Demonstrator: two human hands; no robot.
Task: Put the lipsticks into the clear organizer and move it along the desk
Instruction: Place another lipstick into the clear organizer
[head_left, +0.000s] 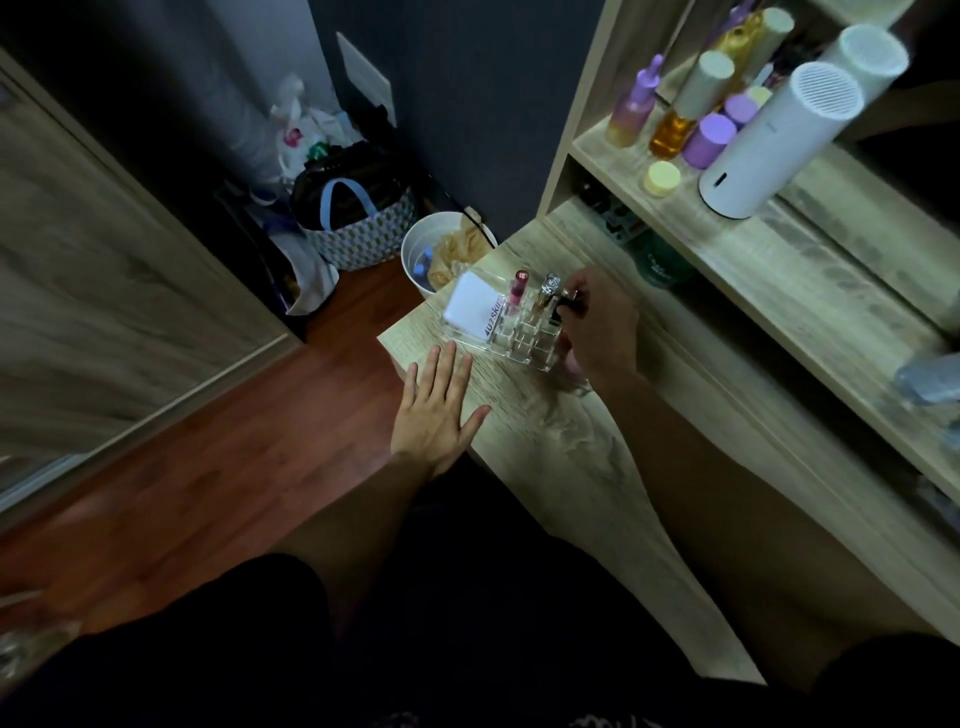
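— Organizer (524, 338)?
— On the worktop (561, 431), near its far corner. Pink lipstick (518, 292) and silver one (548, 291) upright in back cells; white box (470, 310) at the left end.
— Right hand (602, 332)?
— Fingers clamped on a dark lipstick (563, 306) above the right cells.
— Left hand (436, 410)?
— Flat on the worktop edge, fingers spread, just short of the organizer.

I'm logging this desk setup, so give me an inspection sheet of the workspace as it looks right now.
Surface: wood-grain desk, mostly bare.
Job's things: clear organizer near the desk's left end; pink lipstick and silver lipstick standing in it; white box in it.
Clutter: bottles, white cylinder on the shelf.
Hands: left hand flat, open; right hand fingers on a dark lipstick.
Cables: black cable by the bin.
Surroundings: white bin, patterned bag.
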